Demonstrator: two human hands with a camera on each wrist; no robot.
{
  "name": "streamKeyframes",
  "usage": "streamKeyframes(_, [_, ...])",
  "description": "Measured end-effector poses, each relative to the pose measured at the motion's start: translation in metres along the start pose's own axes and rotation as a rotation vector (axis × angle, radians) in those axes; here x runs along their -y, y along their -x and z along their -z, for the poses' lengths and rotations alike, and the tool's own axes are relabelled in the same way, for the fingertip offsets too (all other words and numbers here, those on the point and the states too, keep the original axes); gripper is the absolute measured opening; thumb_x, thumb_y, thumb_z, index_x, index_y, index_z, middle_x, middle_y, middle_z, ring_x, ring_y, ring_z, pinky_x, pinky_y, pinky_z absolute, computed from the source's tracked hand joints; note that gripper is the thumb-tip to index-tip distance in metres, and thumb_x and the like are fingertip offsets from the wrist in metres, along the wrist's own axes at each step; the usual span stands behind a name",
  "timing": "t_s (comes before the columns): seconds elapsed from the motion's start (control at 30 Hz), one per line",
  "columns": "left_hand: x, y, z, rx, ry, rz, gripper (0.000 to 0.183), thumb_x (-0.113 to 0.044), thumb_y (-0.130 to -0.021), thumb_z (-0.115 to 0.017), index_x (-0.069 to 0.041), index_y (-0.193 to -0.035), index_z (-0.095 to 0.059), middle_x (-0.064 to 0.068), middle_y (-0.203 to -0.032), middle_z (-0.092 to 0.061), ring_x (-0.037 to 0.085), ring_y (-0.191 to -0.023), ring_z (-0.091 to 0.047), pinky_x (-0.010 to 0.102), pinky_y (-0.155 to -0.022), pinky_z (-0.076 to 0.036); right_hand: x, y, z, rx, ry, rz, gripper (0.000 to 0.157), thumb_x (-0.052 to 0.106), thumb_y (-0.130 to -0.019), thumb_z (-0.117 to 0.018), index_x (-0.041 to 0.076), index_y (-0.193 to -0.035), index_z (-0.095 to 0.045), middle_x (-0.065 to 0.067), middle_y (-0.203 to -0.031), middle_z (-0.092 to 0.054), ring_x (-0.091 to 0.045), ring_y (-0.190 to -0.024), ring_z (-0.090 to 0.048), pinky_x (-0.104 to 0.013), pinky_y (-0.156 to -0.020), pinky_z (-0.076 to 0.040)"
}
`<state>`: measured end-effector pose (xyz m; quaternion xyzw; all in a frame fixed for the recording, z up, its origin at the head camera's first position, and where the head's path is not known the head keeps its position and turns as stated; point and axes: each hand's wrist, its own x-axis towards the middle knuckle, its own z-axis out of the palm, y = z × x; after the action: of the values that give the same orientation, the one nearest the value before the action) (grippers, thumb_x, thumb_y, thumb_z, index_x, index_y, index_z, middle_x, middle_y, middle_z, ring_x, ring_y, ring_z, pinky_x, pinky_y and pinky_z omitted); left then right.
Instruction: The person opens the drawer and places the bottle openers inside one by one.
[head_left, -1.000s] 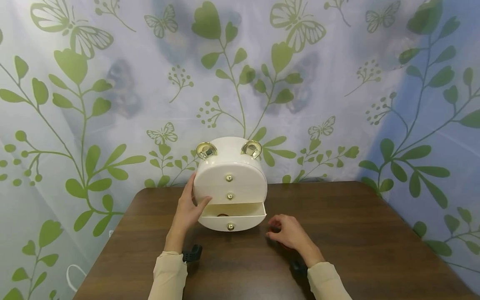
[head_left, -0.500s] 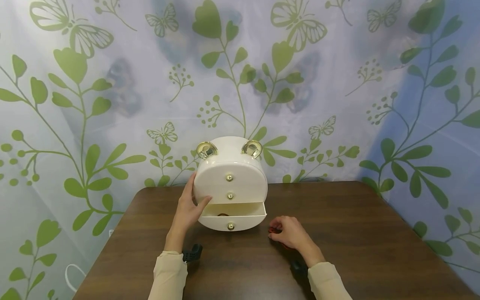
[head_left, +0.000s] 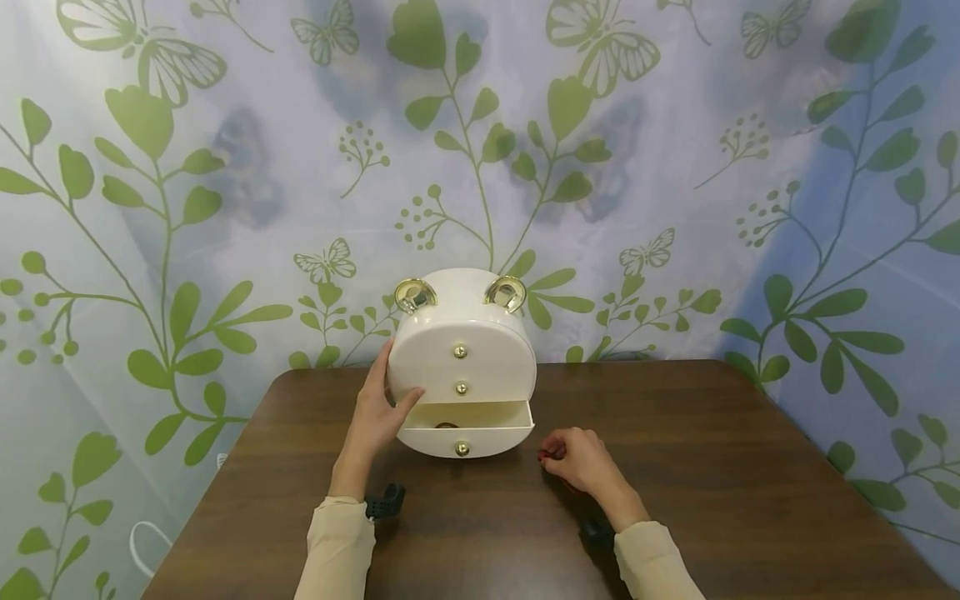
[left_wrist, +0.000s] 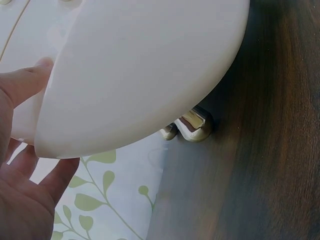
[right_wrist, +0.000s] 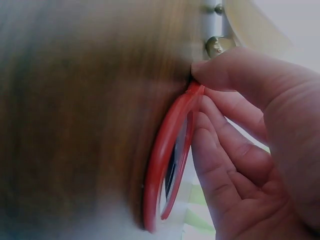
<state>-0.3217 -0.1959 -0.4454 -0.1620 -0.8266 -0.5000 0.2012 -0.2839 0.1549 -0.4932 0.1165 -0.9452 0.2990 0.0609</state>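
Note:
A white rounded drawer box [head_left: 423, 354] with gold ear-shaped trims and gold knobs stands on the table. My left hand [head_left: 377, 421] grips its left side, thumb on the front face and fingers round the side. The bottom drawer [head_left: 427, 444] is pulled out; a small brown curved thing [head_left: 446, 426] shows inside it. To the right of the box, my right hand [head_left: 587, 460] pinches one end of a red-rimmed oval thing [right_wrist: 159, 170] with a glassy middle, like a small mirror. In the right wrist view it is tilted on edge by the tabletop; whether it still touches is unclear.
The brown wooden table [head_left: 480, 533] reaches back to a patterned curtain [head_left: 300, 167] with green leaves and butterflies. Gold feet [left_wrist: 192, 125] hold the box up off the tabletop. A white cable [head_left: 142, 550] hangs beyond the table's left side.
My right fingers have closed on the red-rimmed thing, and my right hand has shifted slightly right. The left hand, box and bottom drawer stay put; the head view has tilted slightly.

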Motion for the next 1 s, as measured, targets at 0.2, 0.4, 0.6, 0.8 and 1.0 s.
streamKeyframes(0.2, [-0.001,0.002,0.0,0.005,-0.002,0.018,0.093,-0.018,-0.093,-0.079,-0.02,-0.166,-0.021,0.018,-0.164,-0.033,0.042,-0.146,-0.039,0.066,-0.108,-0.043,0.0,0.002,-0.001,0.002,-0.01,-0.011,0.013,0.009,-0.079,-0.085,0.016,-0.086,-0.078,0.01,-0.077,-0.071,-0.005,-0.072,-0.065,-0.029,-0.071,-0.055])
streamKeyframes(0.4, [-0.001,0.003,-0.001,0.006,0.003,0.014,0.095,-0.017,-0.092,-0.08,-0.02,-0.166,-0.02,0.018,-0.164,-0.033,0.042,-0.145,-0.041,0.065,-0.108,-0.044,0.002,0.002,0.001,-0.036,-0.028,-0.004,0.012,0.008,-0.078,-0.085,0.016,-0.085,-0.078,0.011,-0.076,-0.072,-0.005,-0.072,-0.066,-0.03,-0.072,-0.056])
streamKeyframes(0.6, [-0.001,0.002,-0.001,0.001,-0.002,0.006,0.095,-0.016,-0.092,-0.08,-0.021,-0.166,-0.021,0.018,-0.163,-0.034,0.041,-0.144,-0.042,0.063,-0.108,-0.045,0.007,-0.001,0.006,-0.089,-0.034,-0.009,0.012,0.011,-0.078,-0.084,0.019,-0.085,-0.079,0.011,-0.078,-0.073,-0.005,-0.073,-0.066,-0.033,-0.074,-0.057])
streamKeyframes(0.8, [-0.001,0.001,-0.001,0.001,-0.006,0.0,0.095,-0.017,-0.092,-0.08,-0.022,-0.166,-0.02,0.018,-0.163,-0.033,0.041,-0.144,-0.042,0.062,-0.109,-0.044,0.017,-0.003,0.014,-0.147,-0.055,0.001,0.013,0.011,-0.079,-0.083,0.018,-0.089,-0.08,0.008,-0.082,-0.075,-0.008,-0.076,-0.069,-0.036,-0.078,-0.059])
streamKeyframes(1.0, [0.0,0.001,-0.002,0.003,-0.006,-0.004,0.096,-0.015,-0.092,-0.08,-0.021,-0.166,-0.019,0.019,-0.163,-0.033,0.042,-0.143,-0.043,0.062,-0.109,-0.044,0.028,-0.002,0.023,-0.2,-0.092,0.015,0.015,0.009,-0.079,-0.083,0.016,-0.092,-0.08,0.006,-0.085,-0.076,-0.009,-0.076,-0.069,-0.036,-0.076,-0.06])
